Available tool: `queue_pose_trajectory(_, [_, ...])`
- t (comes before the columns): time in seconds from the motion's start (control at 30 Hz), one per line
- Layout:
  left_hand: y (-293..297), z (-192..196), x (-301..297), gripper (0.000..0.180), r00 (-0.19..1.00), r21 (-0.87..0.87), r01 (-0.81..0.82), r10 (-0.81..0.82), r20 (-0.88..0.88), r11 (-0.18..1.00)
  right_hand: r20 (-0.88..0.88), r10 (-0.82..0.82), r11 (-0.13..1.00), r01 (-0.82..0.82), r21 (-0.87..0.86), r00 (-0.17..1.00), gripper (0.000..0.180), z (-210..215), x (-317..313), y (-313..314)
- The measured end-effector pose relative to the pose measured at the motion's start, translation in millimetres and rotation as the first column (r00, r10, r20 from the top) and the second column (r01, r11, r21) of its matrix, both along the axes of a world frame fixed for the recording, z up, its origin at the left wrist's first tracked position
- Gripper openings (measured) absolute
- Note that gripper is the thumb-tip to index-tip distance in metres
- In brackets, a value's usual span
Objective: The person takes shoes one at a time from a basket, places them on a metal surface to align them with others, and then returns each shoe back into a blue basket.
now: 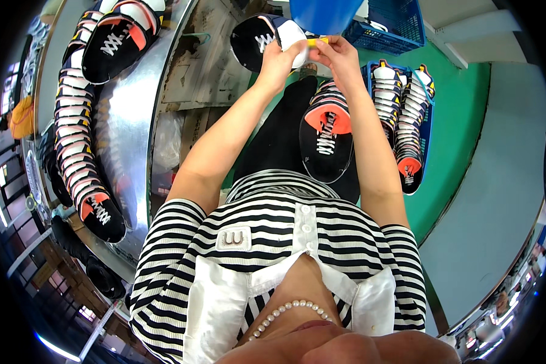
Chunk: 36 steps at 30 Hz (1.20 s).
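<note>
Item: black sneaker with white heel and white lacing, held up in front of the person, above the lap, beyond the near edge of the metal conveyor table.
Left hand: closed round the white heel end, gripping the shoe.
Right hand: fingers pinched on a small yellow tag at the heel.
Orientation: long axis roughly level, toe pointing left toward the table, heel toward the hands.
Step, as judged: fitting or checking the heel tag; the next move calls for a steady left grip and fine pinch work.
Nearby: second black-and-coral sneaker on the lap, toe toward the person; row of sneakers along the table's left edge; blue crate of sneakers at right.
</note>
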<state>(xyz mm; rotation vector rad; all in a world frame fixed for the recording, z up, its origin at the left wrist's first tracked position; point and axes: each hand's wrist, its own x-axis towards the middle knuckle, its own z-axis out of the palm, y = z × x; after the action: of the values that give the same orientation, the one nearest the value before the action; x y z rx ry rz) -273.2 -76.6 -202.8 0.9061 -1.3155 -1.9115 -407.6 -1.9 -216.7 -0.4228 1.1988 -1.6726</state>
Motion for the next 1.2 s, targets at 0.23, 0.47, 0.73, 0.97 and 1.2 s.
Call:
queue_pose_trajectory(0.23, [-6.3, 6.7, -8.8, 0.023, 0.999, 0.07, 0.014, -0.011, -0.036, 0.997, -0.004, -0.177, 0.976, 0.175, -0.133, 0.984, 0.013, -16.2, 10.7, -5.3])
queue_pose_trajectory(0.47, [-19.1, -2.0, -36.0, 0.025, 0.994, 0.403, -0.093, 0.064, 0.084, 0.91, 0.109, -0.219, 0.974, 0.223, -0.024, 0.969, 0.01, -40.0, -12.3, -19.0])
queue_pose_trajectory(0.73, [-20.1, 11.3, 4.8, 0.028, 0.929, 0.755, -0.114, 0.34, -0.15, 0.645, -0.105, -0.071, 0.99, 0.083, 0.116, 0.992, 0.02, -8.0, -11.5, -15.6])
queue_pose_trajectory(0.97, [-3.1, 159.7, 156.7, 0.022, 0.756, -0.291, -0.645, 0.646, -0.108, 0.706, -0.324, 0.102, 0.925, 0.031, 0.38, 0.94, 0.013, -101.9, -27.3, 119.4])
queue_pose_trajectory(1.2, [-200.7, 118.8, 183.0, 0.038, 0.776, -0.439, -0.356, 0.522, 0.353, 0.825, -0.824, 0.489, 0.859, 0.004, 0.512, 0.285, 0.056, -121.6, -18.1, 137.0])
